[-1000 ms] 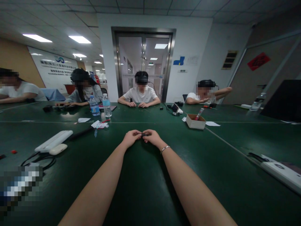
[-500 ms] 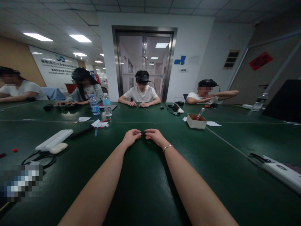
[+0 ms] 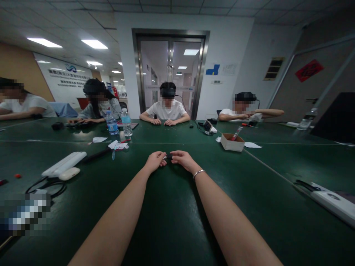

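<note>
Across the whole lower view lies the dark green bench (image 3: 172, 221), its far edge lined with four seated people. Toward the left edge of the bench rests a long white power strip (image 3: 64, 163), with a small white oval device (image 3: 68, 173) just beside it and a black cable (image 3: 46, 186) looped near both. Near the right edge lies a second white strip (image 3: 330, 201). Toward the far right stands an open cardboard box (image 3: 232, 142) with a red-handled tool leaning in it, on white paper. Toward the far left stand two clear water bottles (image 3: 119, 123), side by side and upright.

At the middle of the bench, both forearms extend forward and the hands meet. The left hand (image 3: 155, 161) is curled, fingertips pinched on one end of a small dark part (image 3: 168, 157). The right hand (image 3: 181, 159), with a silver bracelet (image 3: 198, 173) at the wrist, pinches the other end. The part sits between the two sets of fingertips, just above the bench surface; whether it touches the bench cannot be told, and its detail is too small to make out.
</note>
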A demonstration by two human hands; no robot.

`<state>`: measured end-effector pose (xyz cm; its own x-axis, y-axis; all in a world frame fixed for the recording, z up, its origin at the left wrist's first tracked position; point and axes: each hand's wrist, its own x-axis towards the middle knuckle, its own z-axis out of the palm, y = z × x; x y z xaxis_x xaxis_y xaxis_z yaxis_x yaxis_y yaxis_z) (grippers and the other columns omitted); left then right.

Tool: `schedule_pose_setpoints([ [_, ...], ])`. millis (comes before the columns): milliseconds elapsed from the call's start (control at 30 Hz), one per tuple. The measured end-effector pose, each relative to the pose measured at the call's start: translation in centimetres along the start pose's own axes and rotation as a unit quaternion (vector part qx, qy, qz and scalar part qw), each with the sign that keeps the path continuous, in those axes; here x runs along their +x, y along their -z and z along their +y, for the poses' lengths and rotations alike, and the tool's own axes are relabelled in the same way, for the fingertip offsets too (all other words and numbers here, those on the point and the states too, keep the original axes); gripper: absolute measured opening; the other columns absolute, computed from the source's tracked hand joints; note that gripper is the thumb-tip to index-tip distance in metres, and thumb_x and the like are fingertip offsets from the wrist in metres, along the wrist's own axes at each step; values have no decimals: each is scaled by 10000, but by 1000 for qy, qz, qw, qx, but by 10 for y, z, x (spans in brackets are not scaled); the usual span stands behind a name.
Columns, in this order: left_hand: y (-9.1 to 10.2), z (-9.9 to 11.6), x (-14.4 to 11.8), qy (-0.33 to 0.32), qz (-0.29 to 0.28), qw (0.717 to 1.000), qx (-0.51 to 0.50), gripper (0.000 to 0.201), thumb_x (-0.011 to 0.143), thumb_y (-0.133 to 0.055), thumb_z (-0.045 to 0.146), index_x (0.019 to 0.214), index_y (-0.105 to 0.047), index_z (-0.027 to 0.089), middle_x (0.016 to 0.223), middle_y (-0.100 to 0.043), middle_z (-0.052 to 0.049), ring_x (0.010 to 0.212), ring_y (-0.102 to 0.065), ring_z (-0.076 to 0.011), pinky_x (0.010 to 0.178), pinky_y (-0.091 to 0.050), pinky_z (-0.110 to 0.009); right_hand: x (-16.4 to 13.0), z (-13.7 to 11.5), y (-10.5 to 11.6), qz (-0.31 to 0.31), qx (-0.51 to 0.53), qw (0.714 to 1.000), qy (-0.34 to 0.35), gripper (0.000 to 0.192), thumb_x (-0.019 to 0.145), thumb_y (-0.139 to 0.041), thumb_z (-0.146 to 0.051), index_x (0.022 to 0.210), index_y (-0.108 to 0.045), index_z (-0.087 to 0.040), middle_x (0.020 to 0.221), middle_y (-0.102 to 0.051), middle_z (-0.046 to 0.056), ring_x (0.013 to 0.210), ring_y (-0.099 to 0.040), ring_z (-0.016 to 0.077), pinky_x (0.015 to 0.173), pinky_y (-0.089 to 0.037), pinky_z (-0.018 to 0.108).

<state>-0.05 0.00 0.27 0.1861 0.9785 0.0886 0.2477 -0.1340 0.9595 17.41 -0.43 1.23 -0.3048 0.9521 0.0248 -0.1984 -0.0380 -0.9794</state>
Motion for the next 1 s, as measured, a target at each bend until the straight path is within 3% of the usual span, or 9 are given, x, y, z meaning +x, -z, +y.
schedule_pose_setpoints([
  [400, 3, 2, -3, -39, -6, 997, 60, 389, 840, -381, 424, 969, -597, 127, 467, -506, 33, 397, -451, -87, 430, -338, -197, -3, -3, 0, -20, 14, 1000, 4, 293, 702, -559, 60, 933, -629, -107, 909, -624, 60, 599, -617, 73, 595, -539, 168],
  [700, 3, -1, 3, -30, -11, 998, 57, 365, 846, -357, 362, 959, -590, 105, 434, -455, 42, 368, -388, -78, 405, -274, -190, 2, 3, 6, -40, 27, 999, 22, 322, 663, -610, 32, 947, -639, -118, 963, -609, 58, 622, -618, 77, 625, -544, 183],
  [1000, 1, -8, 4, -32, 19, 997, 73, 291, 829, -407, 394, 920, -554, 159, 529, -505, 28, 434, -443, -86, 413, -322, -182, 3, 4, 5, -34, 22, 999, 18, 292, 688, -606, 31, 946, -637, -103, 888, -634, 63, 599, -621, 82, 597, -541, 180],
])
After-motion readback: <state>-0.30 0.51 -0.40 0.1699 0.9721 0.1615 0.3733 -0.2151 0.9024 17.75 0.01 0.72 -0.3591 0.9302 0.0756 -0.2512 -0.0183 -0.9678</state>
